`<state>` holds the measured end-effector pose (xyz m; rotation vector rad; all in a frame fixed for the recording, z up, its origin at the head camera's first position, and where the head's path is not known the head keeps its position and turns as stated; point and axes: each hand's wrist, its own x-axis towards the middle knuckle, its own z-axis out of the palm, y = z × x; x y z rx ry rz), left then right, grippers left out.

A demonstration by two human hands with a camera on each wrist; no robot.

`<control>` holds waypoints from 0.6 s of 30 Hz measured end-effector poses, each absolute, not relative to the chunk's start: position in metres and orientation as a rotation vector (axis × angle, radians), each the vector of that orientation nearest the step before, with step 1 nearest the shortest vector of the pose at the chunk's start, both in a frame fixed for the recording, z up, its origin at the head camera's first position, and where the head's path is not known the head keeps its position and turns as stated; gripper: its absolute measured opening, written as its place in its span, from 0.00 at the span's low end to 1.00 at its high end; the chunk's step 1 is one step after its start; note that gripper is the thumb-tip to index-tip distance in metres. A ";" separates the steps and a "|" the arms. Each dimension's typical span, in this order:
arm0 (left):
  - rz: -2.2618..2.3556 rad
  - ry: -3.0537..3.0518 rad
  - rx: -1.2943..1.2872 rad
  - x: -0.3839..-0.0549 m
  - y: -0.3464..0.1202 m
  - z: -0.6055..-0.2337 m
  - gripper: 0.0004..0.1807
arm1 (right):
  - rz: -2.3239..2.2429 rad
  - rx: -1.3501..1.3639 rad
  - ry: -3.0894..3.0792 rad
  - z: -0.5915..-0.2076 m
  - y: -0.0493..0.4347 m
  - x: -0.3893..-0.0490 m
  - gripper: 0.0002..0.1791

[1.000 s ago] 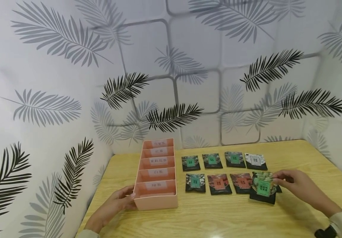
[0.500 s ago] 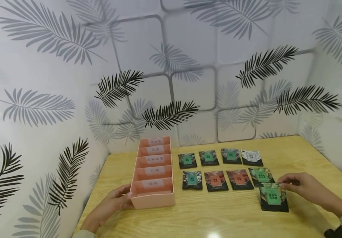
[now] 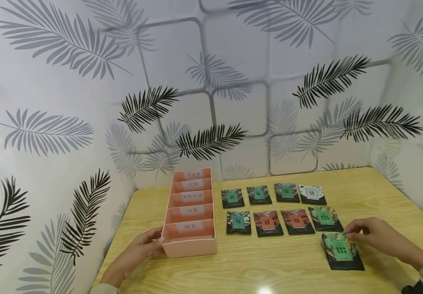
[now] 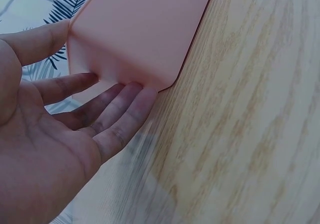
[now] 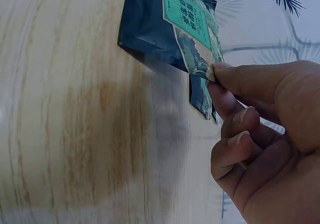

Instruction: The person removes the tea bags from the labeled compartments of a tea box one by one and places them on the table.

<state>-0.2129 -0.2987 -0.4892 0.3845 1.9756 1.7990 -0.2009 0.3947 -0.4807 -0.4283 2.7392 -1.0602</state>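
My right hand pinches the upper right corner of a tea sachet between thumb and fingertips. This sachet is black at the bottom, with a green label and leaf print; in the right wrist view the sachet tilts, an edge raised off the table. Just behind it lies a similar green-labelled sachet. My left hand rests against the near left corner of a pink divided box. In the left wrist view, extended fingers touch the box's wall.
More sachets lie in two rows right of the box: green-labelled ones and a white one behind, a teal one and two red ones in front. The box's compartments carry paper labels. A leaf-patterned wall covering borders the wooden table.
The pinched sachet has moved right and toward me, off the green-labelled sachet it overlapped, and has lowered toward the table. My left hand has stayed at the box.
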 end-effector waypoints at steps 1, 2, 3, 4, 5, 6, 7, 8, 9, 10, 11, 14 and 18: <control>1.800 1.978 0.383 -0.213 -0.299 -0.489 0.33 | -1.059 -0.427 2.742 -0.481 0.395 -0.202 0.10; 1.799 1.982 0.382 -0.213 -0.299 -0.489 0.33 | -1.052 -0.424 2.752 -0.482 0.395 -0.202 0.10; 1.800 1.985 0.381 -0.214 -0.299 -0.489 0.33 | -1.041 -0.417 2.762 -0.483 0.396 -0.203 0.10; 1.801 1.989 0.379 -0.214 -0.299 -0.489 0.33 | -1.031 -0.409 2.772 -0.484 0.396 -0.203 0.10; 1.802 1.990 0.376 -0.214 -0.299 -0.490 0.33 | -1.017 -0.401 2.787 -0.485 0.396 -0.204 0.09; 1.805 1.993 0.370 -0.214 -0.299 -0.490 0.33 | -1.000 -0.399 2.803 -0.486 0.396 -0.204 0.09; 1.809 1.994 0.366 -0.214 -0.299 -0.490 0.34 | -0.986 -0.398 2.816 -0.487 0.397 -0.204 0.08; 1.812 1.992 0.366 -0.214 -0.300 -0.491 0.34 | -0.967 -0.399 2.833 -0.489 0.397 -0.204 0.08; 1.817 1.992 0.357 -0.214 -0.301 -0.491 0.34 | -0.953 -0.404 2.850 -0.491 0.397 -0.203 0.08; 1.820 2.000 0.343 -0.214 -0.302 -0.492 0.33 | -0.943 -0.414 2.868 -0.492 0.397 -0.203 0.07; 1.829 2.016 0.318 -0.213 -0.303 -0.492 0.33 | -0.934 -0.422 2.882 -0.494 0.397 -0.202 0.07; 1.854 2.113 0.242 -0.217 -0.303 -0.487 0.31 | -0.909 -0.412 2.912 -0.498 0.400 -0.197 0.06; 1.911 2.320 0.114 -0.227 -0.301 -0.472 0.28 | -0.857 -0.391 2.974 -0.499 0.402 -0.194 0.04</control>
